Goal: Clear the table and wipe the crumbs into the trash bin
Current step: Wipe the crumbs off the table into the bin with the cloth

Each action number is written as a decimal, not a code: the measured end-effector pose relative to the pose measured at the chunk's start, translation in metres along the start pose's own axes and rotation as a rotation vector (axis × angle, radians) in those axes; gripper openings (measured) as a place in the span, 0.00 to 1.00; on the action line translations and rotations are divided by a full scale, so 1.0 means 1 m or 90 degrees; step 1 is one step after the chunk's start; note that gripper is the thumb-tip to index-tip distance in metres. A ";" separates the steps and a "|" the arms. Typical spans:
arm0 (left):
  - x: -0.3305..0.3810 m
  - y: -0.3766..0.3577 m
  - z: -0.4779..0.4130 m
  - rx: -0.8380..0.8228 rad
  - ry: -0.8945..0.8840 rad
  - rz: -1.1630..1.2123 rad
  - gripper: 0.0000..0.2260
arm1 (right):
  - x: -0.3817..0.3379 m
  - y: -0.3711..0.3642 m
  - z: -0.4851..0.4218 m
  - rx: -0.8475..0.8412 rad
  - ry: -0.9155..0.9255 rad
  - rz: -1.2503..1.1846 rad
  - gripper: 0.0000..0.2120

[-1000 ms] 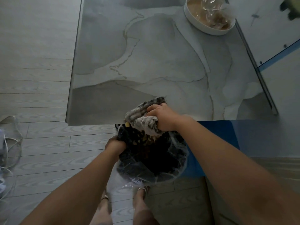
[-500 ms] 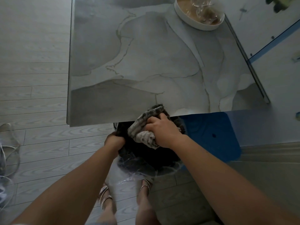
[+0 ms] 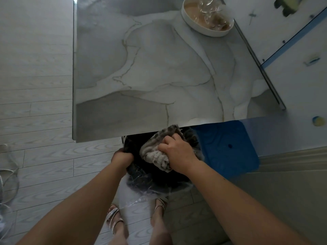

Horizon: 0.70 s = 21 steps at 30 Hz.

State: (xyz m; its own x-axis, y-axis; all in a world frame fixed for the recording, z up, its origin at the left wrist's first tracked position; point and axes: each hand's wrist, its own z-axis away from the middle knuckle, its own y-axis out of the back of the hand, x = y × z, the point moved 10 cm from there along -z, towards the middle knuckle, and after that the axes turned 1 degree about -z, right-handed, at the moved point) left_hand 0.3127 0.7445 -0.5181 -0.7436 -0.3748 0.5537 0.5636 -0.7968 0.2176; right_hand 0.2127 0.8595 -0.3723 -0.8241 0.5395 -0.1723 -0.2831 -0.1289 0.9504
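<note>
A dark trash bin [image 3: 150, 177] lined with a clear plastic bag sits just under the near edge of the marble table [image 3: 159, 76]. My left hand [image 3: 122, 155] grips the bin's left rim. My right hand [image 3: 178, 152] grips a bunched grey patterned cloth [image 3: 155, 155] over the bin's opening, below the table edge. The bin's inside is dark, and I cannot make out crumbs in it.
A white round tray [image 3: 191, 25] holding crumpled clear plastic stands at the table's far right. A blue stool seat [image 3: 230, 149] sits right of the bin. Cables [image 3: 8, 174] lie on the wood floor at left. My sandalled feet [image 3: 115, 221] are under the bin.
My right hand and the cloth have dropped from the table edge to over the bin. Yellowish crumbs that lay in the bag are now out of sight. My view has shifted.
</note>
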 end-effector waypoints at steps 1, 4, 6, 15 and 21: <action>0.000 0.000 -0.001 0.000 -0.001 0.004 0.15 | 0.001 0.004 0.001 0.035 -0.005 -0.014 0.14; -0.002 -0.003 -0.003 -0.009 -0.002 0.021 0.17 | 0.009 -0.006 0.008 0.037 -0.029 -0.037 0.16; -0.008 -0.005 -0.002 -0.018 0.002 0.025 0.20 | 0.015 -0.002 0.016 0.093 -0.047 -0.070 0.18; -0.004 -0.009 0.006 -0.014 -0.002 0.017 0.16 | 0.034 0.008 0.028 0.173 -0.109 -0.150 0.15; -0.003 -0.010 0.005 -0.026 0.014 0.045 0.17 | 0.080 0.052 0.025 0.295 -0.225 -0.401 0.10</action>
State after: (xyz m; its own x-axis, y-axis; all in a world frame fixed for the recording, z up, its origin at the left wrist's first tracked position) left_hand 0.3110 0.7557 -0.5175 -0.7106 -0.4408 0.5484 0.6000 -0.7867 0.1451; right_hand 0.1448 0.9165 -0.3306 -0.3577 0.6341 -0.6855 -0.3435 0.5933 0.7280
